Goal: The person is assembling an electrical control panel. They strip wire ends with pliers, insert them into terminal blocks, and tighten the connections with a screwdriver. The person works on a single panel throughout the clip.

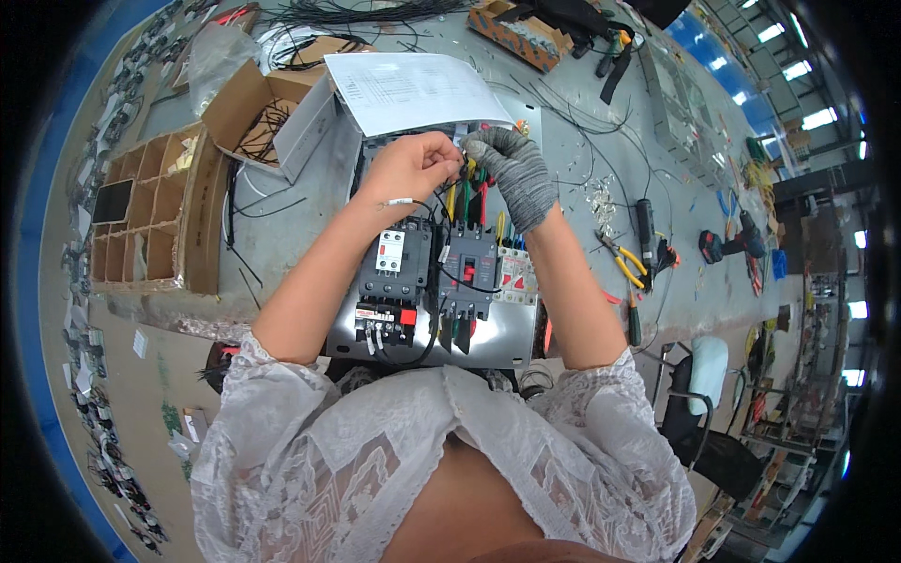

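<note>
You are wearing a grey glove point(527, 183) of matt, ribbed knit cloth on your right hand point(507, 159), and your white blouse point(282, 432) is showing sheer, lacy fabric. The mounting plate point(510, 345) is gleaming as smooth metal, while the circuit breaker point(485, 258) is showing dull black plastic. The paper sheet point(408, 89) is looking smooth and matt. The divided box point(200, 225) is displaying rough brown cardboard, and the bag point(221, 61) is glinting as thin, crinkled clear plastic.

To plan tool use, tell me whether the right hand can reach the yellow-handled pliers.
Probably yes: nothing covers the yellow-handled pliers, though the right hand would first have to leave the coloured wires.
</note>
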The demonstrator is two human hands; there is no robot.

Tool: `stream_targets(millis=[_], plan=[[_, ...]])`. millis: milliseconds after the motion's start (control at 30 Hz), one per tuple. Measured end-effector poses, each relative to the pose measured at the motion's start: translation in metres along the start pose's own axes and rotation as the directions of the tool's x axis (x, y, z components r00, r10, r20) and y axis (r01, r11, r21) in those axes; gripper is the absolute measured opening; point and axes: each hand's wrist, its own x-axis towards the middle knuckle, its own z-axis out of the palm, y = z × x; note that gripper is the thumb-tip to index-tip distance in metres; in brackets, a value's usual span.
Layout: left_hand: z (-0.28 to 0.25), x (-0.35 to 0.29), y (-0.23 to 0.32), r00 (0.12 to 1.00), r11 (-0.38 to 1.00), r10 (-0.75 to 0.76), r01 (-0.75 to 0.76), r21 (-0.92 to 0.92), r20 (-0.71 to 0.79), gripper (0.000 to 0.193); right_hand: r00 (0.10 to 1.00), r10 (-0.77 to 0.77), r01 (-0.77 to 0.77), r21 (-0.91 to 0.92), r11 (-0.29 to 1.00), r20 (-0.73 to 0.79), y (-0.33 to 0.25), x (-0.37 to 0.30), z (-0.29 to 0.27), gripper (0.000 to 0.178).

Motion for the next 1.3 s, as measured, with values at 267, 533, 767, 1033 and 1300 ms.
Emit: stream_targets(millis=[267, 533, 767, 1033, 1300], plan=[[-0.002, -0.001, 0.000, 1.000, 1.000, 0.014, -0.014, -0.011, 0.015, 0.011, 1.000, -0.029, 0.029, 0.036, 0.999, 0.008, -0.001, -0.006, 0.005, 0.012], [-0.001, 0.000, -0.001, 0.999, 0.995, 0.030, -0.026, -0.095, 0.035, 0.013, 0.999, -0.045, 0.046, 0.052, 0.998, -0.011, 0.002, -0.004, 0.004, 0.019], [-0.001, 0.002, -0.005, 0.999, 0.994, 0.025, -0.020, -0.111, 0.046, 0.014, 0.999, -0.040, 0.038, 0.076, 0.996, 0.023, 0.011, 0.001, 0.000, 0.022], [0.000, 0.001, 0.001, 0.999, 0.998, 0.023, -0.020, -0.066, 0.042, 0.015, 0.999, -0.044, 0.043, 0.059, 0.997, 0.026, 0.012, 0.002, -0.002, 0.024], [-0.001, 0.002, 0.000, 0.998, 0.999, 0.021, -0.019, -0.035, 0.057, 0.015, 0.999, -0.044, 0.044, -0.002, 0.999, -0.001, 0.012, 0.001, 0.000, 0.021]])
